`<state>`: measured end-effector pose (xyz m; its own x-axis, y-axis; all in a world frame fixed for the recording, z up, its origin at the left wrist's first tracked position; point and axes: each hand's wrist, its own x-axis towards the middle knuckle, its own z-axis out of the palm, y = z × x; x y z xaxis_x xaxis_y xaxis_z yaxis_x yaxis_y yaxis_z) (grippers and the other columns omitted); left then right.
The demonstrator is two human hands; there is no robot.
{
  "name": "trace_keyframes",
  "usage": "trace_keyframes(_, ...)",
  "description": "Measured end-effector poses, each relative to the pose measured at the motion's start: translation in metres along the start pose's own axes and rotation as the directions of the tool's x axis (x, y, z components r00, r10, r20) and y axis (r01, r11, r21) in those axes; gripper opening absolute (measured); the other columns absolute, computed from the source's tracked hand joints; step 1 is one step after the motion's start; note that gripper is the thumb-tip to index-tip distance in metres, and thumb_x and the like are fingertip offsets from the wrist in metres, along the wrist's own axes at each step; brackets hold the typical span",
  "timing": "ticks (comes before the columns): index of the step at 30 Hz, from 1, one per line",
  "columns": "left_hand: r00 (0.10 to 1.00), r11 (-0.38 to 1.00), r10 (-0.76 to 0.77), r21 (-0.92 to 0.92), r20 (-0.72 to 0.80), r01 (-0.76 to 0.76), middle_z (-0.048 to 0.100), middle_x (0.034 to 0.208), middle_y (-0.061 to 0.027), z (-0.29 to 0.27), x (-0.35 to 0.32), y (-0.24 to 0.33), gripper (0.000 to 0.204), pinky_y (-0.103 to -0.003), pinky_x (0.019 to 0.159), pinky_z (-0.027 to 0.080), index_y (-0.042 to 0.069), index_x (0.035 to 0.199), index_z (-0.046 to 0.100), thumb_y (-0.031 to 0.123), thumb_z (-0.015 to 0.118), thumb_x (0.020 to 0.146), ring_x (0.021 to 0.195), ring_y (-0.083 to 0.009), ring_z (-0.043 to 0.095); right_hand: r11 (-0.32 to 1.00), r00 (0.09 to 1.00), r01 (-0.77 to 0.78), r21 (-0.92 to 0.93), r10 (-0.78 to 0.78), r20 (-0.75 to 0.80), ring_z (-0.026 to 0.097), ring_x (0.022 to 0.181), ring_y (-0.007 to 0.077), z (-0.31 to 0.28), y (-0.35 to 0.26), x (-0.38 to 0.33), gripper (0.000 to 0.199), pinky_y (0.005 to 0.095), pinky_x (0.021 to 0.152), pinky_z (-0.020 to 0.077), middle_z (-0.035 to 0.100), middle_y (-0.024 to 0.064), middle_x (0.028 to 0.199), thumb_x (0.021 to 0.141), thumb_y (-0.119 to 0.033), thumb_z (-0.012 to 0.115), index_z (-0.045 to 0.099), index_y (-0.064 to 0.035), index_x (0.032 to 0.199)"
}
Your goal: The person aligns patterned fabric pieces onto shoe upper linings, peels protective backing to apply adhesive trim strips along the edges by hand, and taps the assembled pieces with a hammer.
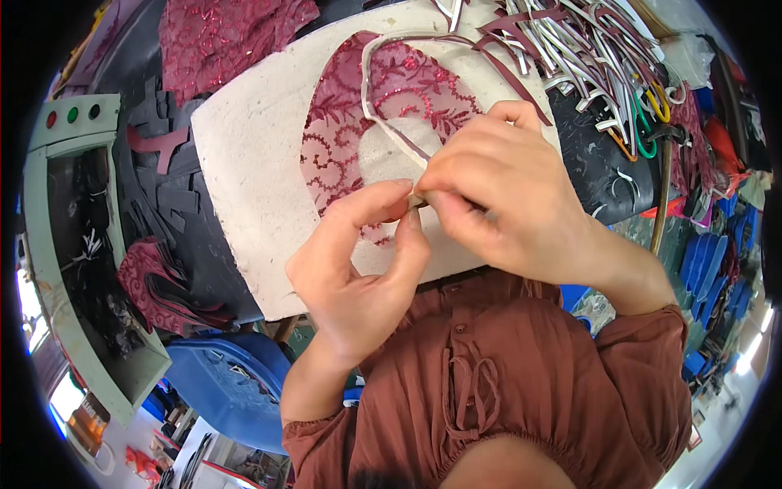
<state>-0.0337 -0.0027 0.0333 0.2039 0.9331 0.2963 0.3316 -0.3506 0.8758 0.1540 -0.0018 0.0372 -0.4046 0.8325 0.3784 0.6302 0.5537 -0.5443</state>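
Left hand (350,265) and right hand (509,191) meet, both pinching what seems the end of a pale strip (397,137), best kept flat and untwisted, its loop running toward eleven o'clock over red cloth (332,134) on a white board (244,155).

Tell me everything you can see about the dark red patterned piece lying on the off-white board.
The dark red patterned piece is a broad curve around an open middle. It looks like sheer pinkish fabric with shiny red leaves and scrolling vines. It lies flat on the off-white board. A pale strip crosses over it, and the left hand and right hand hide parts of it; whether they touch it is unclear.
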Motion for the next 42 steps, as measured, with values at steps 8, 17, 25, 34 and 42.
trace_keyframes(8, 0.903, 0.783, -0.423, -0.469, 0.079, 0.408, 0.069, 0.097, -0.0108, -0.022, 0.039, -0.003, 0.02, -0.026, 0.077, 0.055, -0.007, 0.108, 0.065, -0.006, 0.065, 0.088, 0.086, -0.0167, 0.069, 0.792, 0.707, -0.571, -0.215, 0.608, 0.362, 0.059, 0.077, 0.0318, -0.101, 0.003, -0.035, 0.011, 0.0364, 0.078, 0.0471, 0.061, 0.0107, 0.081, 0.084, 0.003, 0.059, 0.06, -0.002, 0.094)
trace_keyframes(17, 0.983, 0.874, -0.099, -0.459, 0.152, 0.159, 0.068, 0.106, -0.015, -0.028, 0.108, 0.018, 0.024, -0.03, 0.085, 0.053, -0.009, 0.115, 0.063, -0.002, 0.06, 0.092, 0.09, -0.0187, 0.068, 0.838, 0.96, -0.136, -0.529, -0.02, -0.28, 0.063, 0.077, 0.0252, -0.006, 0.107, 0.005, 0.015, 0.038, 0.065, 0.0504, 0.062, 0.0062, 0.077, 0.081, -0.021, 0.074, 0.066, -0.0091, 0.088)
trace_keyframes(25, 0.947, 0.918, 0.263, 0.349, -0.186, -0.186, 0.072, 0.097, -0.0113, -0.087, 0.172, -0.056, 0.025, -0.028, 0.082, 0.054, -0.002, 0.116, 0.069, 0.002, 0.061, 0.092, 0.093, -0.0169, 0.069, 0.75, 0.875, -0.337, 0.569, 0.473, -0.106, 0.064, 0.076, 0.0084, -0.024, 0.077, 0.047, 0.013, 0.0235, 0.066, 0.049, 0.069, 0.0045, 0.081, 0.088, -0.013, 0.069, 0.063, -0.0017, 0.09)
trace_keyframes(34, 0.692, 0.77, 0.167, 0.346, 0.702, -0.536, 0.065, 0.122, -0.0107, -0.091, 0.02, -0.08, 0.035, -0.042, 0.093, 0.05, 0.006, 0.101, 0.074, -0.008, 0.066, 0.07, 0.123, -0.0353, 0.055, 0.494, 0.708, -0.682, 0.539, 0.63, 0.318, 0.06, 0.075, 0.0071, -0.005, 0.042, 0.065, 0.018, 0.0213, 0.068, 0.0477, 0.067, 0.0012, 0.082, 0.084, -0.014, 0.075, 0.07, 0.0003, 0.093)
trace_keyframes(42, 0.936, 0.837, 0.245, 0.432, 0.252, -0.335, 0.064, 0.101, -0.0049, -0.031, -0.013, -0.077, 0.032, -0.037, 0.08, 0.05, 0.009, 0.094, 0.074, 0.001, 0.076, 0.062, 0.099, -0.0291, 0.057, 0.582, 0.78, -0.62, 0.526, 0.528, 0.336, 0.066, 0.074, 0.0107, -0.027, 0.002, 0.062, 0.017, 0.0228, 0.066, 0.0507, 0.066, 0.0039, 0.083, 0.088, -0.007, 0.071, 0.064, -0.0003, 0.101)
